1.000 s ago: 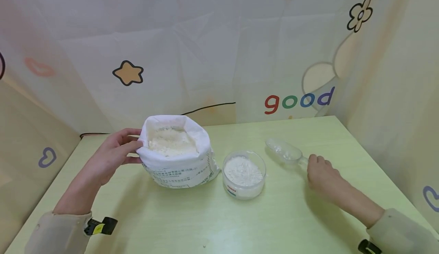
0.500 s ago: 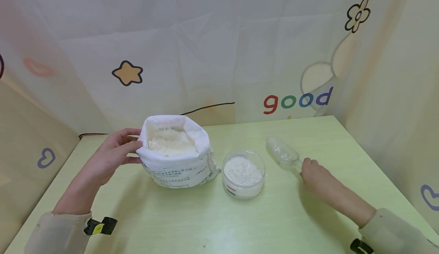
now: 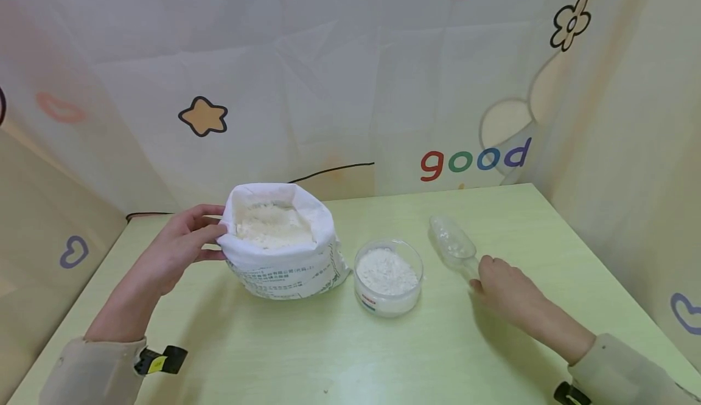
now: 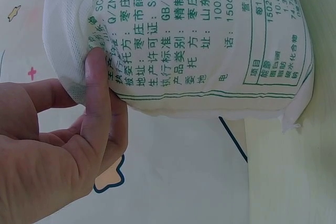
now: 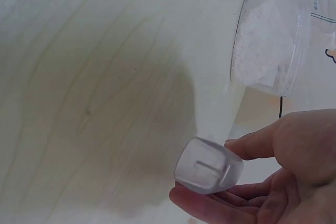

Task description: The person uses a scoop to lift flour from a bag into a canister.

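On the left of the table stands a white cloth flour bag (image 3: 285, 271), its top folded back and pale flour (image 3: 274, 225) inside. My left hand (image 3: 181, 238) pinches its rim at the left side; in the left wrist view the fingers (image 4: 97, 98) lie against the printed cloth. At the right, my right hand (image 3: 509, 289) holds a clear plastic scoop (image 3: 453, 241) by its handle, the bowl pointing away. The handle's end (image 5: 205, 166) shows between thumb and fingers in the right wrist view. Whether the scoop touches the table, I cannot tell.
Between bag and scoop is a round clear container (image 3: 391, 308) of white powder (image 3: 386, 271). The light green table (image 3: 328, 356) ends at a printed curtain (image 3: 328, 89) behind and at both sides.
My right hand has shifted slightly left and toward the front, and the scoop has turned so that its bowl points more straight away. The left hand and bag hold still.
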Tool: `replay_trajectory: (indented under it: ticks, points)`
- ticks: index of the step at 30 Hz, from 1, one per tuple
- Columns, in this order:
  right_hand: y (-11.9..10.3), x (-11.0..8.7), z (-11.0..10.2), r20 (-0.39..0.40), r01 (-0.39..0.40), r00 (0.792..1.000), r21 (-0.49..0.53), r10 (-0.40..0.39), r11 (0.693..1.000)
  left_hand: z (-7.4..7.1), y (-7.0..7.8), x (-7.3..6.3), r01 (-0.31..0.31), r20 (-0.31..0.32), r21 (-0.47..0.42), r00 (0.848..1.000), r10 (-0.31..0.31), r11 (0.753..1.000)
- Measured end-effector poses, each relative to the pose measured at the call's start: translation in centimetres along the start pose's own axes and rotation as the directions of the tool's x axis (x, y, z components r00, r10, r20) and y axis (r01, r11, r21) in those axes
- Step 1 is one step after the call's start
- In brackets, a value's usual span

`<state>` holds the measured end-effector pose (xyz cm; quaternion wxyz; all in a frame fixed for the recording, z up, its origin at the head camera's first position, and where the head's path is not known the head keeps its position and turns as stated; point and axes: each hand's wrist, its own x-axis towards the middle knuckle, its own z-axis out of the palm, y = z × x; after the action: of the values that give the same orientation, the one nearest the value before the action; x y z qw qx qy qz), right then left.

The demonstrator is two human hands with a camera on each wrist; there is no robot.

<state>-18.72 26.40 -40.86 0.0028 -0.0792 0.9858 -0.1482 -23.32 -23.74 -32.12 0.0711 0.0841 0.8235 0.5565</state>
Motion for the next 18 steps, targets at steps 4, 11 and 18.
replay_trajectory:
  ticks: [4, 11, 18]
  points:
    - [-0.11, -0.04, 0.00, 0.002, -0.017, 1.000, -0.027, 0.017, 0.999, -0.05, -0.03, 0.00, -0.001, 0.002, -0.003, 1.000, 0.001, 1.000]
    - [-0.41, -0.17, 0.24, 0.024, -0.034, 0.999, -0.001, 0.034, 0.999, -0.01, 0.00, -0.01, -0.002, -0.002, -0.005, 1.000, 0.002, 1.000]
    - [-0.32, -0.10, 0.50, 0.032, -0.045, 0.998, 0.002, 0.044, 0.999, 0.15, 0.00, -0.10, -0.003, -0.016, 0.003, 1.000, 0.003, 1.000]
